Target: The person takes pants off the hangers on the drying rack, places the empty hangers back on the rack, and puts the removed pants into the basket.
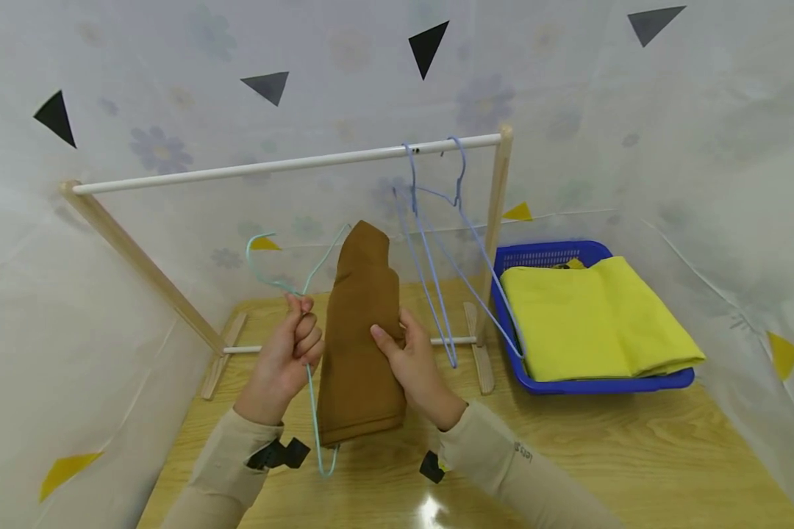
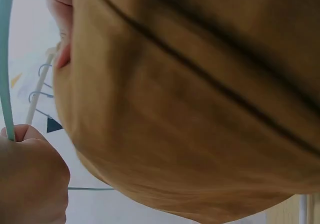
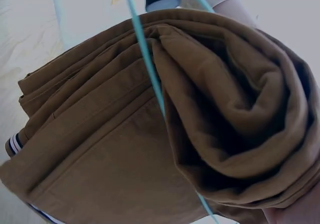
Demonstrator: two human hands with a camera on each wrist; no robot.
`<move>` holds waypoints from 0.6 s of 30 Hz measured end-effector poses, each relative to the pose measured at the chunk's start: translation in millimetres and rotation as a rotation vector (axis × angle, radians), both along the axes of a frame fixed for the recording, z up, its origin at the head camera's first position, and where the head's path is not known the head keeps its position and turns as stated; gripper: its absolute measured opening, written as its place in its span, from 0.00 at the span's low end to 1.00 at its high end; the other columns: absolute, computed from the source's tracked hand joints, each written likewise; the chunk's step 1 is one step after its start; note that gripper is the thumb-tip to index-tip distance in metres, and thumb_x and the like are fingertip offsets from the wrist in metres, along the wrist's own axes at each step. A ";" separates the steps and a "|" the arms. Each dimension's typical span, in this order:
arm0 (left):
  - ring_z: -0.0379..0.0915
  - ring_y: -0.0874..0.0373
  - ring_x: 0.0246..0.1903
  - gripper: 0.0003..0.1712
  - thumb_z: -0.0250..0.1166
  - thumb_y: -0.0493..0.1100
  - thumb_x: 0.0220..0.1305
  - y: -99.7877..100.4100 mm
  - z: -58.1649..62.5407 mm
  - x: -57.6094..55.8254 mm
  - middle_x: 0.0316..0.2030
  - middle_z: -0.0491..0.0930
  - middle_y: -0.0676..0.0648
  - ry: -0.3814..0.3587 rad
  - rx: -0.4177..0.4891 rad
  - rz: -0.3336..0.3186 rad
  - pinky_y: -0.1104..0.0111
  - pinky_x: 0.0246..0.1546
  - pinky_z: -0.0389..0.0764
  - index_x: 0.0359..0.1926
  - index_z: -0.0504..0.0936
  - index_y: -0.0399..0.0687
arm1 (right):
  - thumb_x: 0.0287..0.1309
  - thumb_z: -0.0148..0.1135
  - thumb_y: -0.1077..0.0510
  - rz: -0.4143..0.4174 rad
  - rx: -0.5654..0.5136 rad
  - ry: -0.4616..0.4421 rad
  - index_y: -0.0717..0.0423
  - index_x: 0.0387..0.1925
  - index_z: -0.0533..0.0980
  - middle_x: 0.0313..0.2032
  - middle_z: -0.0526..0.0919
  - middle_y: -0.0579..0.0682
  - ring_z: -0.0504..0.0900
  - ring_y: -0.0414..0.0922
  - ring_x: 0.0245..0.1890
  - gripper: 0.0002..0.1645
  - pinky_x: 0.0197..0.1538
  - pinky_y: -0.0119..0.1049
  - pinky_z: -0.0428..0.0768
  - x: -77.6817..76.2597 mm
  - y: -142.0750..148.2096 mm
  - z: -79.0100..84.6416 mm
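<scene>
My left hand grips a light teal wire hanger just below its hook, with the fingers curled round the wire. Folded brown cloth hangs over the hanger's bar, to the right of that hand. My right hand holds the cloth by its right edge, thumb on the near face and the fingers behind it. In the right wrist view the teal wire passes across the thick folded layers of the brown cloth. The left wrist view is mostly filled by the brown cloth, beside the left hand.
A rack with a white rail and wooden posts stands behind the hands. Two blue hangers hang at its right end. On the wooden table, a blue basket at the right holds folded yellow cloth.
</scene>
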State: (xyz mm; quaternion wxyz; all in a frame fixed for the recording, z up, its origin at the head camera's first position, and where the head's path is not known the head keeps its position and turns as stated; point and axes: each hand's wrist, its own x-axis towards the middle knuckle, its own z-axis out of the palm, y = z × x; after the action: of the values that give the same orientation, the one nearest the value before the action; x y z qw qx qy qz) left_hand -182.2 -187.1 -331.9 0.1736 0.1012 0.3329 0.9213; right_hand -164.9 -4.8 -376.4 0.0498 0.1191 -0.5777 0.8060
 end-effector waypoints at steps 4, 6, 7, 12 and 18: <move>0.29 0.64 0.13 0.24 0.37 0.59 0.70 0.3 -3.5 -0.2 0.16 0.40 0.55 -0.003 -0.019 -0.003 0.75 0.14 0.37 0.30 0.69 0.50 | 0.65 0.57 0.66 0.002 0.012 0.037 0.66 0.52 0.70 0.40 0.82 0.64 0.84 0.45 0.33 0.15 0.36 0.40 0.83 3.7 2.7 7.7; 0.29 0.64 0.13 0.24 0.36 0.59 0.70 0.1 -6.1 -0.9 0.16 0.40 0.54 -0.020 -0.021 -0.011 0.75 0.14 0.36 0.30 0.69 0.49 | 0.65 0.57 0.66 0.002 0.012 0.049 0.67 0.52 0.70 0.40 0.82 0.65 0.84 0.45 0.33 0.15 0.36 0.40 0.83 4.8 4.1 11.0; 0.29 0.64 0.13 0.24 0.36 0.59 0.70 0.0 -7.5 -1.2 0.16 0.40 0.54 -0.030 -0.022 -0.012 0.75 0.14 0.36 0.30 0.69 0.49 | 0.65 0.57 0.66 0.002 0.011 0.054 0.67 0.52 0.70 0.40 0.82 0.66 0.84 0.45 0.33 0.16 0.36 0.40 0.83 5.4 5.0 12.9; 0.29 0.65 0.14 0.23 0.39 0.59 0.69 -1.5 -14.0 -3.1 0.16 0.40 0.55 -0.084 -0.003 -0.009 0.76 0.13 0.35 0.29 0.69 0.49 | 0.65 0.57 0.67 0.008 0.043 0.082 0.68 0.50 0.69 0.41 0.81 0.68 0.84 0.47 0.33 0.14 0.36 0.39 0.83 6.8 9.5 19.5; 0.29 0.65 0.14 0.23 0.40 0.59 0.70 -4.9 -21.1 -3.3 0.16 0.40 0.55 -0.105 -0.011 0.000 0.76 0.13 0.38 0.30 0.69 0.49 | 0.65 0.57 0.67 0.000 0.071 0.118 0.68 0.49 0.69 0.42 0.80 0.66 0.84 0.51 0.35 0.13 0.36 0.42 0.84 9.9 15.1 28.5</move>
State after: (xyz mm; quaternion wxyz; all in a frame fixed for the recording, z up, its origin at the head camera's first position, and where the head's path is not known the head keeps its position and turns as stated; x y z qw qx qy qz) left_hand -185.5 -191.9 -353.1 0.1912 0.0517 0.3282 0.9236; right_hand -155.0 10.3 -347.8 0.0796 0.1680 -0.6018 0.7767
